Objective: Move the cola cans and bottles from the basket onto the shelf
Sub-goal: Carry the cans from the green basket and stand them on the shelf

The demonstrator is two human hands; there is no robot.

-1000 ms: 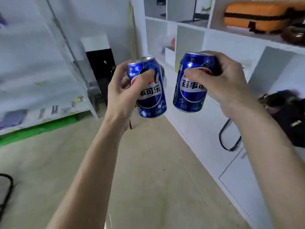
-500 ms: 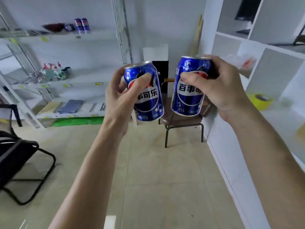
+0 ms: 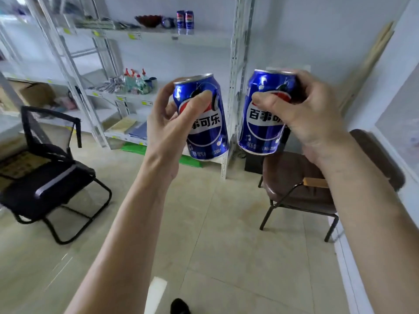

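My left hand point(image 3: 172, 123) grips a blue cola can point(image 3: 207, 130) upright at chest height, thumb across its front. Beside it, a hand's width to the right, my right hand point(image 3: 303, 109) holds a second blue cola can point(image 3: 260, 125) from the right side. The two cans do not touch. Ahead stands a white metal shelf rack point(image 3: 238, 64); on its top board point(image 3: 204, 38) two more blue cans point(image 3: 185, 21) stand side by side. The basket is out of view.
A black office chair point(image 3: 45, 177) stands on the floor at left. A brown chair point(image 3: 299, 182) is at right below my right arm. The rack's lower boards carry spray bottles point(image 3: 133, 80) and papers. A white cabinet wall point(image 3: 403, 109) runs along the right.
The view has swung left from the white cabinet to the metal rack, which is now closer and more centred. Both hands keep the same hold on their cans.
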